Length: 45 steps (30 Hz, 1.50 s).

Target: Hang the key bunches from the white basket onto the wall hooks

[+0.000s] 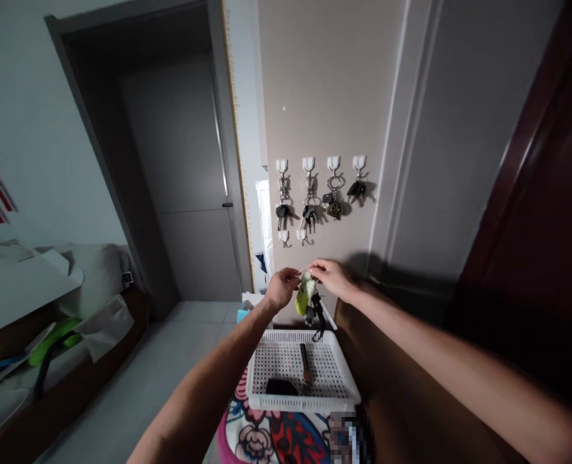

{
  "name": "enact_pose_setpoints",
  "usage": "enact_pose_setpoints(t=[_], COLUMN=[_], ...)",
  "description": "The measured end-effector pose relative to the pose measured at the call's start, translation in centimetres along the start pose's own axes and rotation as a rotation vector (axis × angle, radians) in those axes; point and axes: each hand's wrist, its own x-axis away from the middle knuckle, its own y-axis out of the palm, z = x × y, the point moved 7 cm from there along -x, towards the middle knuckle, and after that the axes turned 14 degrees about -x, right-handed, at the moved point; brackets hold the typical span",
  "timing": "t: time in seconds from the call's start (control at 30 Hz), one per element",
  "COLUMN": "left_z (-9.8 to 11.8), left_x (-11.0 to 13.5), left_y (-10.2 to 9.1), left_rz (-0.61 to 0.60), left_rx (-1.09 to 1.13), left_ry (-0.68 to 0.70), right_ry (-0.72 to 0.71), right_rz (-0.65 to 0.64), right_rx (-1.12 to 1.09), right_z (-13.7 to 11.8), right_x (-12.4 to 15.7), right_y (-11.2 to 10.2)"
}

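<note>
Above the basket, my left hand [283, 288] and my right hand [333, 278] both pinch the top of a keychain [302, 301]. A yellow-green piece, a pale bumpy piece and dark parts dangle from it. On the wall above, a row of white hooks carries several key bunches: one at the left [283, 211], another beside it [309, 214], one with a round brass-coloured charm [334, 209] and black keys [357, 189] at the right. Lower down, two white hooks, a left one [284, 238] and a right one [302, 237], hold nothing.
A white perforated basket [261, 403] stands on a flower-patterned cloth [254, 438]. Inside lie a black-and-brown stick-like item [305, 362] and a flat black item [281, 386]. A grey door [184, 174] is at the left, cluttered furniture [58, 322] at the far left.
</note>
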Motion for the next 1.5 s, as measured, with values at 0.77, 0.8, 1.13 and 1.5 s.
enact_pose_setpoints(t=[0.77,0.8,1.13,1.5], left_z=[-6.4,-6.9,-11.8,-12.3], left_x=[2.0,2.5,9.4,9.7], left_y=[0.1,0.1,2.9,2.9], left_rz=[-0.101,-0.117,-0.456,-0.450], left_rx=[-0.041,-0.062,-0.556,-0.757], left_ry=[-0.239,-0.236,-0.097,-0.050], right_ry=[0.176,0.142,0.099,0.155], right_rz=[0.275,0.285,-0.330,-0.897], right_rx=[0.356,0.389,0.451,0.552], right_z=[0.7,0.3,3.9,8.7], right_x=[-5.4,-5.1,5.3,14.0], right_y=[-2.1,-2.3,4.1,11.0])
